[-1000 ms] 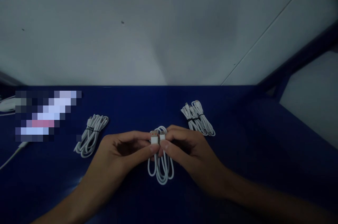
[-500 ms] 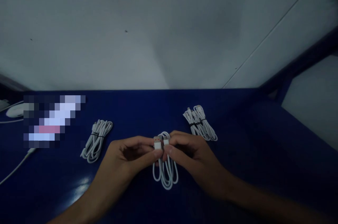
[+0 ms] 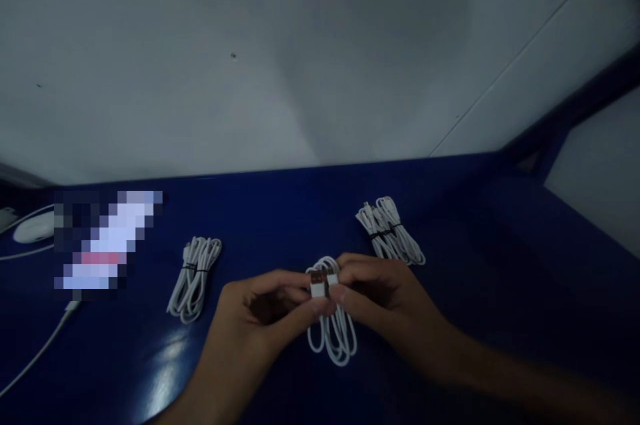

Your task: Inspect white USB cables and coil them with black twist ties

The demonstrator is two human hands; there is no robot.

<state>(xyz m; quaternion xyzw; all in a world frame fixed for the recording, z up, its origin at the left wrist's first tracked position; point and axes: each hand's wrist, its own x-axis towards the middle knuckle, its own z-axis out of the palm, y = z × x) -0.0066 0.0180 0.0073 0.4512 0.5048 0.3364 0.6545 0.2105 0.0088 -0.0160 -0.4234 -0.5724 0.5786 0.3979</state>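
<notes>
A coiled white cable (image 3: 341,338) hangs between my two hands, its two plug ends side by side at the top. My left hand (image 3: 273,318) pinches the wider USB plug (image 3: 318,286), which is orange inside its metal end. The smaller plug (image 3: 333,279) is pinched by the thumb and fingers of my right hand (image 3: 387,291). Both hands are closed on the cable, with the fingertips nearly touching. Loops of the cable show above and below the fingers.
Tied white cable bundles lie on the blue table (image 3: 280,211): one bundle (image 3: 193,278) at the left, several (image 3: 390,231) at the right. A pixelated bright object (image 3: 115,238) with a cord and a white rounded item (image 3: 35,227) are at far left. Behind rises a grey wall (image 3: 200,78).
The view has shifted and tilted slightly, so most things on the table appear further right. My hands still hold the cable, and the two plugs sit closer together.
</notes>
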